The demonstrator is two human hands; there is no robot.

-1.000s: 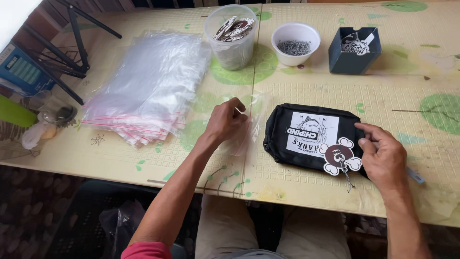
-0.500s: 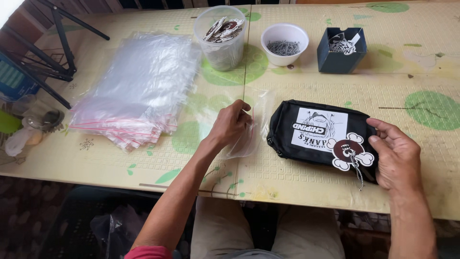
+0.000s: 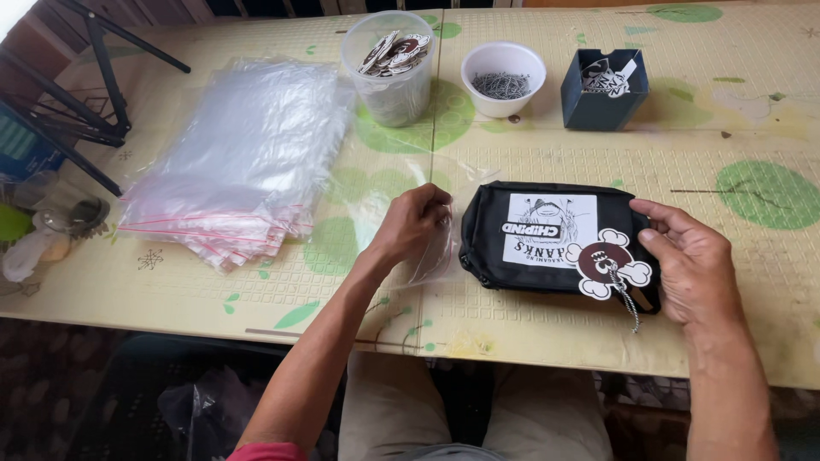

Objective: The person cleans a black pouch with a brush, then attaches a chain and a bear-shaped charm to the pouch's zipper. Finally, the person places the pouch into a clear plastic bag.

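Steadying the black pouch [image 3: 547, 243] flat on the bench [image 3: 752, 128] with our right hand [image 3: 692, 260], its grip spread on the edge, our left hand [image 3: 414, 226] pinches a clear bag [image 3: 431, 256] beside it, keeping its mouth near.

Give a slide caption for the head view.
Left hand pinches a clear bag; right hand steadies a black pouch.

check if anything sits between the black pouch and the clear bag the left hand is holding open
Nothing visible does. The black pouch lies right beside the clear bag that the left hand grips, their edges nearly touching. The right hand rests against the pouch's far end, next to its hanging tag.
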